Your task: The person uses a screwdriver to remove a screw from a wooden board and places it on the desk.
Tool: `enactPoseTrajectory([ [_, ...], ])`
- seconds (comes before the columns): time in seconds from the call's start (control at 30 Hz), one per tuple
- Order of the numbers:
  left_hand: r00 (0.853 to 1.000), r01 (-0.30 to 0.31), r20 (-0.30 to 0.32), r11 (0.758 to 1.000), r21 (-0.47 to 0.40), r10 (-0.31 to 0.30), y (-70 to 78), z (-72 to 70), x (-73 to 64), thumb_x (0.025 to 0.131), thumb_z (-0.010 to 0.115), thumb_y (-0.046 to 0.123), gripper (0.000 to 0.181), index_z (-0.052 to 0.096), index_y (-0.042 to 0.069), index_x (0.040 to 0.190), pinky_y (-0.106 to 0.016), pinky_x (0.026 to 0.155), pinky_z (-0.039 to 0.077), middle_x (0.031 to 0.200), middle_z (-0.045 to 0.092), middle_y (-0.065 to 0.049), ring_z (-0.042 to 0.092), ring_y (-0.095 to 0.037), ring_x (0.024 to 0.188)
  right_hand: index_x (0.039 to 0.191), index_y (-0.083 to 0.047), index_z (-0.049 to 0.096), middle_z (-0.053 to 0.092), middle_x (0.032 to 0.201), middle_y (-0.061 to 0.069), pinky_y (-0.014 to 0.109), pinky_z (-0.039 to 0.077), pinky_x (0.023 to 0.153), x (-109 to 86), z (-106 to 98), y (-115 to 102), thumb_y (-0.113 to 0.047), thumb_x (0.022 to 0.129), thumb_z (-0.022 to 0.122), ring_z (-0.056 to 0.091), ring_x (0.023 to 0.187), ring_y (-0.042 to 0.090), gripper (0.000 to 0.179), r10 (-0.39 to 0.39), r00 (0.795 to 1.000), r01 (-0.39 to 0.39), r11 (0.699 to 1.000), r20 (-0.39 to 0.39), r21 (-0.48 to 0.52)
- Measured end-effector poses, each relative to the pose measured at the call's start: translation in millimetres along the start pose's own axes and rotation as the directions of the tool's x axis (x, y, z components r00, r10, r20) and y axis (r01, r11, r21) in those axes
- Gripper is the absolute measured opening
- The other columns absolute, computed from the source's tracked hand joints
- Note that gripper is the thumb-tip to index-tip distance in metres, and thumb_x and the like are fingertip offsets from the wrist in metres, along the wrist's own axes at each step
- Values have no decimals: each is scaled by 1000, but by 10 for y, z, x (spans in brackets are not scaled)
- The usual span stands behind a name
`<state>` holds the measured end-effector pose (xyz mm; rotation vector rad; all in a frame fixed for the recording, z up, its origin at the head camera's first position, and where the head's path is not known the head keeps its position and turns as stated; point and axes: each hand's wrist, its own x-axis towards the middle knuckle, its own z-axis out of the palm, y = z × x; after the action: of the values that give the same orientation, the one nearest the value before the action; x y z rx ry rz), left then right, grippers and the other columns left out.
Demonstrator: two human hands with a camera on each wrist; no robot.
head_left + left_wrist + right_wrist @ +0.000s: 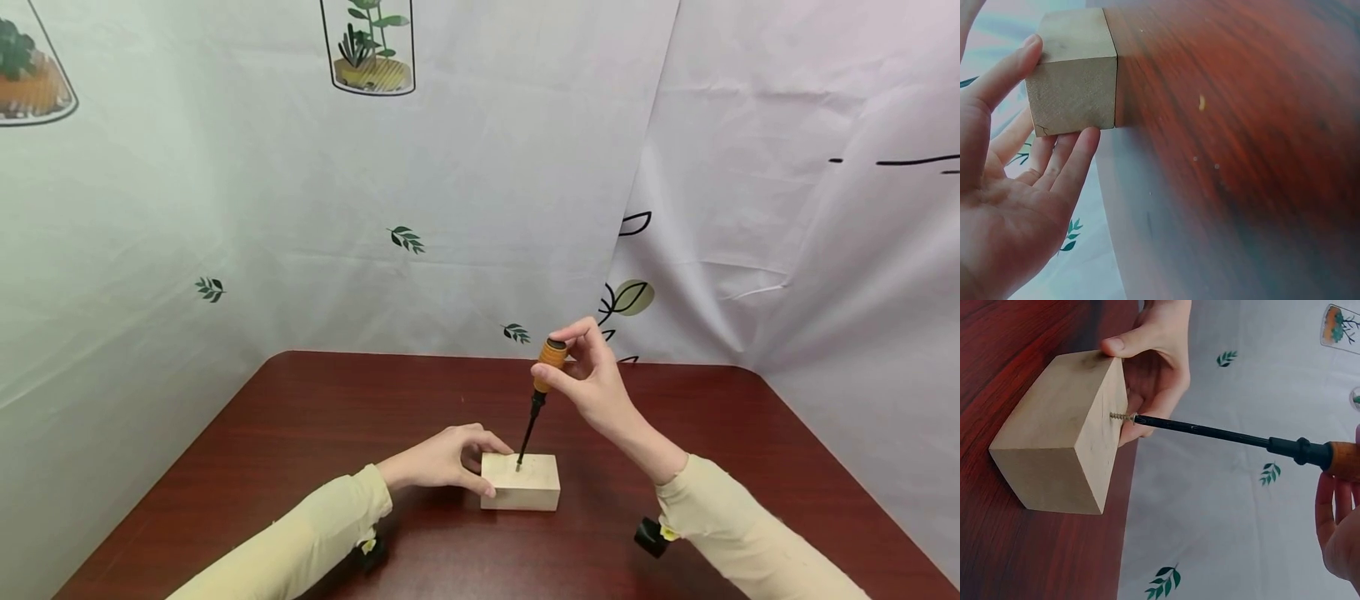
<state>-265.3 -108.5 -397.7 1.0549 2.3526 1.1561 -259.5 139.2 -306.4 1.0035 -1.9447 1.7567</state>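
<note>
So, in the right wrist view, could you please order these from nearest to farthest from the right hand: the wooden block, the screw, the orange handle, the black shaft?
1. Orange handle: held by the right hand.
2. Black shaft: just past the handle.
3. Screw: at the shaft's tip.
4. Wooden block: beyond the screw, at picture left.

1. Looks like a small curtained-off booth for filming tabletop stuff, can't tell what kind of building it's in tbh.
2. Creased white fabric (487,167) hangs on the left, far and right sides, printed with leaf sprigs (406,240) and jarred plants (372,71), kinda homey.
3. Dark reddish wood-grain table (375,387) with rounded far corners, pretty office-desk looking.
4. There's a black wrist cam (651,537) near right, so yeah, recording setup.
</note>
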Motion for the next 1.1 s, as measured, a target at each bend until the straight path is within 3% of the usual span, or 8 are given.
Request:
enactPoseTrajectory([
  [0.13, 1000, 7, -2, 1000, -5, -7, 4, -2, 1, 80, 83, 20, 50, 65, 20, 127, -17, 86, 55, 114, 60, 0, 63, -1, 101, 121, 3, 46, 61, 107, 0, 24, 58, 80, 5, -14, -21, 6, 87, 68, 64, 94, 11, 40, 1, 1000, 0, 999, 31, -38],
  [0.27, 1000, 6, 0, 1000, -5, -6, -2, -3, 7, 81, 83, 19, 50, 65, 20, 127, -17, 86, 55, 114, 60, -1, 63, -2, 102, 128, 2, 44, 64, 116, 8, 29, 59, 87, 10, -35, -23, 4, 95, 57, 68, 101, 14, 35, -34, 993, 39, 999, 116, -34],
  [0.4, 1000, -6, 7, 1000, -5, 6, 0, -1, 7, 82, 82, 20, 49, 65, 18, 128, -17, 86, 55, 115, 61, -3, 62, -2, 102, 129, 5, 35, 65, 120, 2, 32, 59, 89, -3, -30, -19, 6, 99, 46, 70, 101, 17, 32, -63, 984, 64, 998, 167, 4],
  [0.5, 1000, -16, 8, 1000, -8, 16, -1, 2, 7, 82, 82, 20, 49, 65, 16, 128, -17, 86, 55, 114, 61, -5, 62, -3, 102, 126, 4, 32, 63, 121, -2, 32, 59, 89, -17, -11, -14, 7, 99, 46, 70, 103, 17, 30, -58, 986, 54, 998, 154, 27],
  [0.73, 1000, -17, 5, 1000, -18, 17, -12, 10, 11, 81, 82, 19, 49, 65, 15, 127, -18, 86, 55, 115, 61, -7, 63, -3, 101, 123, 0, 37, 48, 109, 3, 24, 58, 79, -16, 16, -22, 3, 91, 65, 63, 90, 12, 42, 42, 997, -41, 999, 58, -20],
  [1.1, 1000, -29, 9, 1000, -12, 29, -31, 9, 10, 82, 81, 19, 48, 64, 15, 127, -18, 86, 55, 115, 61, -7, 63, -4, 101, 119, 1, 40, 54, 101, 3, 24, 59, 81, -22, -27, -21, 4, 88, 69, 65, 90, 11, 43, 58, 997, -58, 998, 43, 7],
])
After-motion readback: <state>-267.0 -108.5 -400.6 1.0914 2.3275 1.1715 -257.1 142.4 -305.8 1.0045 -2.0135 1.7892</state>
